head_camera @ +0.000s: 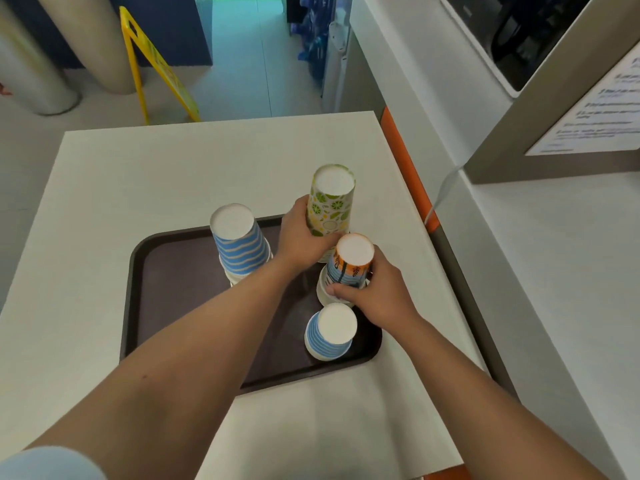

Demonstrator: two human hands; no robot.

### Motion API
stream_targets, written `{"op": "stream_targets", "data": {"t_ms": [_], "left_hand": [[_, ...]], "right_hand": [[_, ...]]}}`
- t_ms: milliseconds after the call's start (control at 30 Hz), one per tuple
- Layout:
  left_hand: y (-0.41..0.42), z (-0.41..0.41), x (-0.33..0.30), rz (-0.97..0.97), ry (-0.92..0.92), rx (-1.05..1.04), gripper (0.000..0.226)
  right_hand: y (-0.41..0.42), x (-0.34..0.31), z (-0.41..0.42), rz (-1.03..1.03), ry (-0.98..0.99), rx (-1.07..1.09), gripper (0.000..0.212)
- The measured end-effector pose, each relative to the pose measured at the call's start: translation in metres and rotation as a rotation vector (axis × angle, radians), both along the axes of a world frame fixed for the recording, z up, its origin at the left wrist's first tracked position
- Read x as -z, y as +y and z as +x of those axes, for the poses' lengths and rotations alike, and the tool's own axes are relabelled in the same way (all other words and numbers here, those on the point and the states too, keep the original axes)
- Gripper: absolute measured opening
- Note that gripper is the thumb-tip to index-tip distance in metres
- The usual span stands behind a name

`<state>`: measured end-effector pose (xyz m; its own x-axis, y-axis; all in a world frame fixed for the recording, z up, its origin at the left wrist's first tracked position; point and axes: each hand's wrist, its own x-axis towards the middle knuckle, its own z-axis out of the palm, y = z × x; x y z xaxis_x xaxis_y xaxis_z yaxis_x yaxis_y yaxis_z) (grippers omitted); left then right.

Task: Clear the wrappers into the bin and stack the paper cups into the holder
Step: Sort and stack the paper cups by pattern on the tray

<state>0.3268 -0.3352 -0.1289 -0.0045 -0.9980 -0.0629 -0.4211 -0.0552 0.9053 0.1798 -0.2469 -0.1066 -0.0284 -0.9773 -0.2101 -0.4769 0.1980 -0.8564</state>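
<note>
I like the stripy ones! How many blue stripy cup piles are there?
2. One stripy pile stands at the tray's back left, one at its front right. How many cups nest inside is hidden.

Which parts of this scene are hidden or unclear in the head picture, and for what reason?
Head view:
- Base of the citrus cup stack: the left hand covers it.
- Right hand fingers: hidden behind the orange cup stack.
- Bin, holder, wrappers: none in frame.
- Number of cups in the blue striped stack: nested, cannot be counted.
- Text on the notice: blurred, cut by the right edge.
</note>
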Motion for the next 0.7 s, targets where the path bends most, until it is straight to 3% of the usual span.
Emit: {"op": "stream_targets", "data": {"t_ms": [67, 167, 467, 533, 700], "left_hand": [[-0.003, 0.0, 0.004, -0.059, -0.105, -0.02, 0.064], [-0.003, 0.001, 0.002, -0.016, -0.228, -0.017, 0.078], [-0.001, -0.002, -0.005, 0.029, -0.201, -0.09, 0.069], [0.0, -0.002, -0.009, 0.063, -0.167, -0.081, 0.076], [0.0, 0.004, -0.018, 0.223, 0.024, -0.066, 0.124]], "right_hand": [[-0.002, 0.001, 0.0, 0.003, 0.005, -0.004, 0.079], [-0.007, 0.002, 0.0, 0.009, 0.003, -0.011, 0.076], [-0.019, 0.001, 0.005, 0.013, -0.01, -0.01, 0.076], [-0.019, 0.0, 0.006, 0.015, -0.01, -0.005, 0.078], [-0.014, -0.008, 0.004, 0.021, -0.02, 0.015, 0.085]]}}
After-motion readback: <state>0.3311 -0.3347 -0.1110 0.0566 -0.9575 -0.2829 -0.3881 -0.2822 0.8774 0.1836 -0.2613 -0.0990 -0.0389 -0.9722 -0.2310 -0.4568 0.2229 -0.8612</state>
